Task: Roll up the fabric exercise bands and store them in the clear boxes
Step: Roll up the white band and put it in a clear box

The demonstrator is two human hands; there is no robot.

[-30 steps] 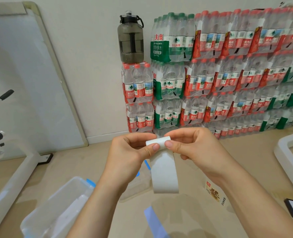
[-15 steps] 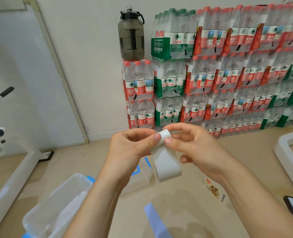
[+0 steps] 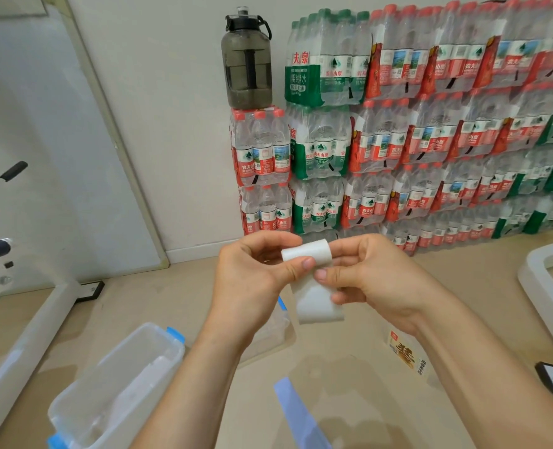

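Band (image 3: pixel 314 273) tail is shorter than a second ago and the roll at the top is fatter, so rolling is well along; I'd guess a few more turns before it goes in the box (image 3: pixel 113 380) lower left. Left hand (image 3: pixel 252 280) and right hand (image 3: pixel 369 280) both pinch the roll, thumbs on front, held mid-air. White, flat, smooth, tail hanging straight down.

A plain white wall (image 3: pixel 171 92) meets a beige floor (image 3: pixel 184 306). A whiteboard (image 3: pixel 42 157) leans against it at the left. To the right, shrink-wrapped packs of water bottles (image 3: pixel 430 140) are stacked high, a dark jug (image 3: pixel 246 59) atop the lowest column.
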